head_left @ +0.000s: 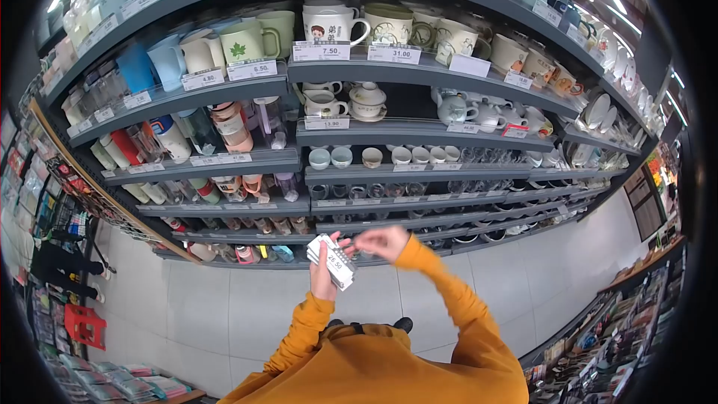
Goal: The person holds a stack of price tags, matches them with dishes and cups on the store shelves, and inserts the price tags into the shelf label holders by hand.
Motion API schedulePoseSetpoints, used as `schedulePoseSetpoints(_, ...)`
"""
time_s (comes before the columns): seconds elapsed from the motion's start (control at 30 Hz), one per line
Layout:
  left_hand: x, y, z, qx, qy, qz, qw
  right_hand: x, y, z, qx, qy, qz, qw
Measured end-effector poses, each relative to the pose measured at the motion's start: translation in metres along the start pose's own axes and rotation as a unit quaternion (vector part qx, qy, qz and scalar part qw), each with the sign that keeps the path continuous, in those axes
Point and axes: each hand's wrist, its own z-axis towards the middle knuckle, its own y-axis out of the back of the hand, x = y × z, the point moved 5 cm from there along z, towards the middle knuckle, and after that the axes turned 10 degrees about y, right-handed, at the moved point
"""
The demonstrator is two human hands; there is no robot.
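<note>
My left hand grips a small stack of white price tags, the thumb lying over them and the top one reading 26.50. Just right of the tags is my right hand, its fingers drawn together in a pinch; whether anything small is between them I cannot make out. Both hands are in front of the lower shelves, above the tiled floor.
Shelves ahead carry mugs, teapots, bowls and glasses, with price labels along their edges. Bottles stand at the left. A red stool and a person in dark trousers are at far left. More goods line the lower right.
</note>
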Motion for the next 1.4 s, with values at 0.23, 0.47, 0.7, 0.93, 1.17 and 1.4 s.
schedulePoseSetpoints(0.23, -0.005, -0.005, -0.022, 0.028, 0.046, 0.04, 0.998, 0.195, 0.126, 0.128, -0.302, 0.288, -0.324, 0.849)
schedulePoseSetpoints(0.47, 0.008, 0.003, -0.042, -0.006, 0.081, 0.08, 0.994, 0.198, 0.159, 0.207, -0.327, 0.243, -0.47, 0.783)
schedulePoseSetpoints(0.7, -0.001, -0.005, -0.049, -0.034, 0.055, 0.083, 0.994, 0.193, 0.175, 0.231, -0.279, 0.176, -0.268, 0.905)
schedulePoseSetpoints(0.93, -0.007, -0.005, -0.041, -0.035, 0.036, 0.035, 0.998, 0.195, 0.182, 0.227, -0.284, 0.255, -0.139, 0.914)
schedulePoseSetpoints(1.17, -0.02, -0.011, -0.036, -0.02, 0.001, -0.045, 0.999, 0.166, 0.126, 0.14, -0.292, 0.294, 0.012, 0.91)
schedulePoseSetpoints(1.4, -0.031, -0.012, -0.022, -0.005, -0.073, 0.004, 0.997, 0.002, 0.006, 0.02, -0.312, 0.031, 0.179, 0.933)
